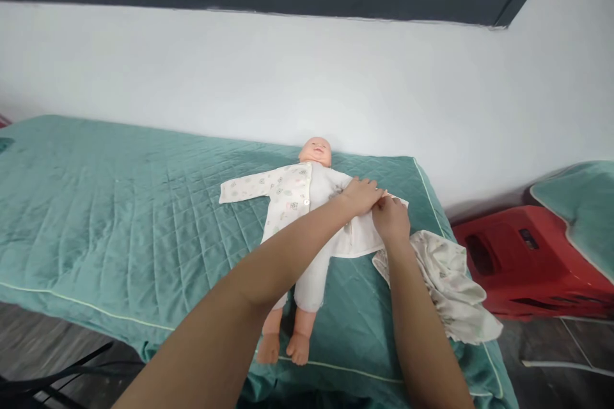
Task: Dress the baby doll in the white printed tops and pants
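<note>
A baby doll [311, 278] lies on its back on the green quilted bed cover [144, 217], its head by the wall and its bare feet towards me. A white printed baby shirt [290, 195] covers one side of its chest, with that sleeve stretched out to the left. The shirt's other half [357, 239] is spread open at the doll's right-hand side in view. My left hand [363, 195] is closed over the doll's arm there. Just beside it, my right hand [391, 217] has its fingers curled on the shirt's sleeve. Both hands hide the fingertips' exact hold.
A crumpled pale printed cloth [446, 281] lies at the bed's right edge, beside my right forearm. Beyond that edge stand a red plastic stool [537, 255] and a green cushion [582, 204]. The white wall [288, 70] borders the bed's far side.
</note>
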The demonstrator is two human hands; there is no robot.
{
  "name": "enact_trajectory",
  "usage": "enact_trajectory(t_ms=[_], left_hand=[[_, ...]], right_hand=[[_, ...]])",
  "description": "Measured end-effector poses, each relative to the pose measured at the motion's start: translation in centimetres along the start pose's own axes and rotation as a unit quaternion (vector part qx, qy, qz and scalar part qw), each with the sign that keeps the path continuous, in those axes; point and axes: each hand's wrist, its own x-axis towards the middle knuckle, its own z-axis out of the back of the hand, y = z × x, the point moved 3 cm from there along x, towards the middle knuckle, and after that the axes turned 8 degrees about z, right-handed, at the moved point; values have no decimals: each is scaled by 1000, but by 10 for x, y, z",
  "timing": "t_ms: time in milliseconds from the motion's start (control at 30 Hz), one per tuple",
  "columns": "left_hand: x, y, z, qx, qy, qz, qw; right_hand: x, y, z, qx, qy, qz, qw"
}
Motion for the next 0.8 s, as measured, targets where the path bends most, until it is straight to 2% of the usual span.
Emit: enact_trajectory(t_ms=[100,233,400,500,633,700,800], left_hand=[[15,3,-7,31,25,11,999],[19,19,1,47,42,25,998],[8,37,16,66,28,46,996],[0,42,24,56,6,49,997],[-6,47,27,54,4,45,998],[-9,50,26,63,-1,45,997],[-13,53,23,73,-17,48,996]], right_hand=[[2,-3,-2,14,-24,15,1000],[4,-7,-2,44,-26,1,999],[5,-7,-3,68,3,-21,997],[4,-6,-8,83,16,-28,996],[9,-9,-16,140,22,-42,989],[16,-16,-16,179,11,-47,983],[26,-31,-13,230,-37,-47,971]])
